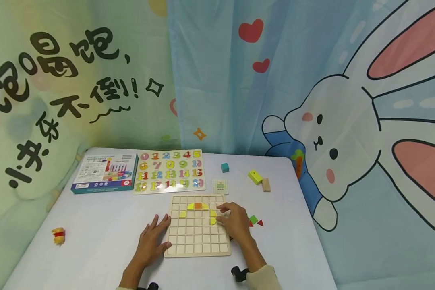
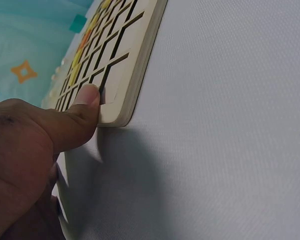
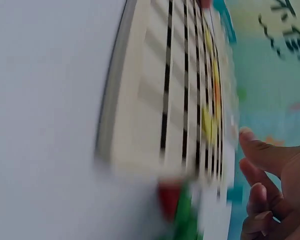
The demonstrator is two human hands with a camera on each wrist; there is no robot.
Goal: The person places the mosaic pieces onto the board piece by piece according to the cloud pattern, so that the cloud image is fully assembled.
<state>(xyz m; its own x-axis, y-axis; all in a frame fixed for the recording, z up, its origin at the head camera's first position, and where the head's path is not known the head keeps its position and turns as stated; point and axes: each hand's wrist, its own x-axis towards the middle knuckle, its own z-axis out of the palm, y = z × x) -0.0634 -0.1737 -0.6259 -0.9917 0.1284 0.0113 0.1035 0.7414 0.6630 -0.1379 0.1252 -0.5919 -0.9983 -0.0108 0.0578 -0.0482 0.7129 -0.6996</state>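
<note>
A wooden grid board point(image 1: 197, 237) lies on the white table point(image 1: 101, 233). A few yellow pieces point(image 1: 190, 206) and one orange piece point(image 1: 197, 206) sit in its upper rows. My left hand point(image 1: 153, 238) lies flat against the board's left edge, its thumb point(image 2: 85, 107) pressed on the near corner of the board point(image 2: 140, 65). My right hand point(image 1: 235, 222) rests over the board's right side, fingertips at a yellow piece point(image 1: 213, 220). In the blurred right wrist view the right hand's fingers point(image 3: 262, 155) are loosely bent beside the board point(image 3: 150, 100) and hold nothing visible.
A green square point(image 1: 253, 219) and a red triangle point(image 1: 260, 222) lie just right of my right hand. Behind the board are a small card point(image 1: 220, 186), a number puzzle point(image 1: 169, 171), a box point(image 1: 105, 173), a teal cube point(image 1: 224, 167), a yellow block point(image 1: 255, 177) and a wooden block point(image 1: 266, 185). A small toy point(image 1: 59, 236) sits far left.
</note>
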